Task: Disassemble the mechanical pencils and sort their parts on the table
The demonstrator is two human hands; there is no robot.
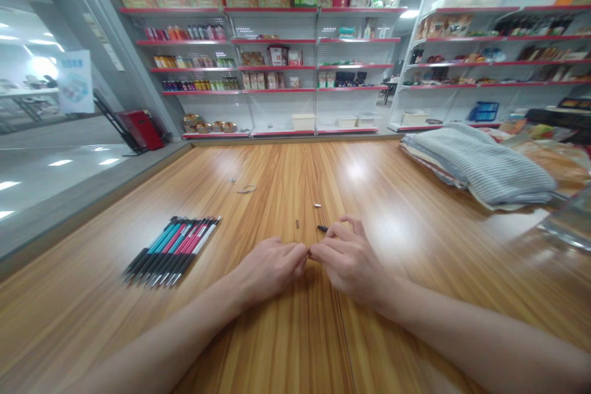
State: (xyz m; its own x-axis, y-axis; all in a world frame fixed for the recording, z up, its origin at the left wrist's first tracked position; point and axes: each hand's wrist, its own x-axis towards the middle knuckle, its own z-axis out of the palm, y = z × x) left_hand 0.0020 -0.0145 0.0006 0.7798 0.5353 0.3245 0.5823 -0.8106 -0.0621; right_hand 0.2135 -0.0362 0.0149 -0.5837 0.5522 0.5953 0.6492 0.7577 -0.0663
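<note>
"Black piece [322, 229] is poking out by the fingers of the right hand [351, 260], just right of the frame's centre. Is the left hand [276, 265] pinching anything?"

"Nobody can tell: both hands are touching at the fingertips, below centre, and hiding whatever may be lying between them."

"So what could be going wrong?"

"Anything held there could be slipping out if the fingertips are loosening. Silver piece [317, 205] and dark sliver [297, 224] are lying loose near centre; a brushing knuckle could be sending them rolling, since the desk [392, 215] is looking smooth."
</note>
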